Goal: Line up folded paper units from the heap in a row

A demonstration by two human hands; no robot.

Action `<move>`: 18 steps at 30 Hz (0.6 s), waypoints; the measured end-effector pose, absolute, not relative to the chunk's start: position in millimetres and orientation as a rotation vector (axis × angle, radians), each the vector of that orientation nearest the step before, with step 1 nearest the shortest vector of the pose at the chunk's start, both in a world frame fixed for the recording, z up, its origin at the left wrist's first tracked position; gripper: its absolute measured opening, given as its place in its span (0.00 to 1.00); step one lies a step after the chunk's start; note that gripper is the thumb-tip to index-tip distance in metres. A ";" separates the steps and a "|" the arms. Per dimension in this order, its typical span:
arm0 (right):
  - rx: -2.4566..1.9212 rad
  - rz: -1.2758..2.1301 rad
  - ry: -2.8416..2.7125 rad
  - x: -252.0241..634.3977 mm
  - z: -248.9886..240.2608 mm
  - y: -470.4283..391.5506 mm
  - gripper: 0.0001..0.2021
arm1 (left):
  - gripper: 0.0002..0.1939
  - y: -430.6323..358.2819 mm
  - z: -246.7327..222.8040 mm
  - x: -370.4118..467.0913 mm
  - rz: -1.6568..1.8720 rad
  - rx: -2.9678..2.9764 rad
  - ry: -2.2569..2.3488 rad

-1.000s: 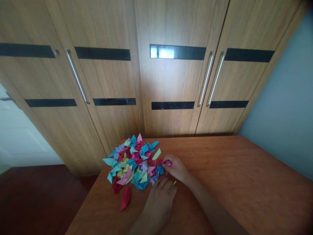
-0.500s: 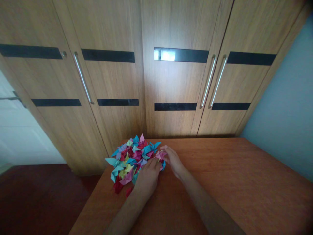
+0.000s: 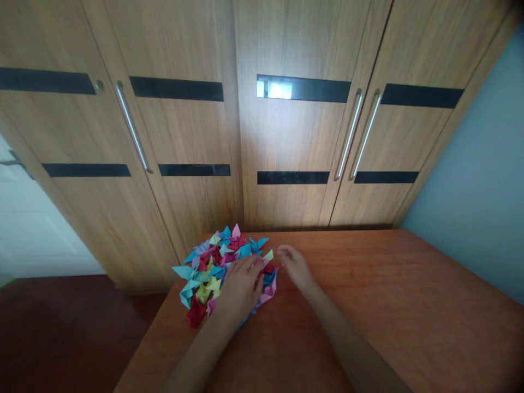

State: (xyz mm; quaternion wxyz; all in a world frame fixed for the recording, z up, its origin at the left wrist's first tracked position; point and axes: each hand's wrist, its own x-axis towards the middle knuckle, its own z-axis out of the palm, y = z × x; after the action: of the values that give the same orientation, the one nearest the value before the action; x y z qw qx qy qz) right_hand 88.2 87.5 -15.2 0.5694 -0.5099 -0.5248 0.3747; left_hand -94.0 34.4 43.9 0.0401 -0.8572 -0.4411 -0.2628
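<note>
The left hand now lies flat, palm down and fingers spread, on the near right part of the pile of folded paper pieces; a second ago it rested on the bare tabletop short of the pile, with a lone red piece lying just to its left. That red piece is no longer apart from the heap, and the pile looks tighter on its near side, so by my judgement the hand has swept the strays in and is pressing the heap together. It grips nothing; it only bears down on the paper.

Just to its right, the right hand hovers loosely open at the pile's right edge, fingers slightly curled. The pink piece it pinched a second ago is gone from it; I cannot tell which piece in the heap that is.

The pile sits under and beyond the left hand, near the tabletop's far left corner. Its long axis runs roughly left to right, and the pieces' tips point every way. Past both hands stand the wardrobe doors.
</note>
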 end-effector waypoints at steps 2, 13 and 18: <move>-1.289 0.838 -1.266 99.0 -33.4 77.5 0.09 | 0.16 15.2 37.7 -90.3 -0.861 -2.714 -1.288; -1.145 0.974 -1.418 90.5 -42.4 50.5 0.10 | 0.09 -46.8 -1.1 -41.6 -0.465 -3.240 -1.094; -1.200 0.990 -1.296 102.5 -45.4 49.7 0.10 | 0.11 -25.5 -7.0 -24.0 -0.659 -3.270 -1.266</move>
State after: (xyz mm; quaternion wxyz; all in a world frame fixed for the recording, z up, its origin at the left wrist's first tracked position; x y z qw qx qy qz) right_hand 102.5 49.7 -45.4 0.5298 -0.5026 -0.5429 0.4146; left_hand -24.0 -25.5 -7.0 -0.2113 -0.8958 -0.3468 -0.1804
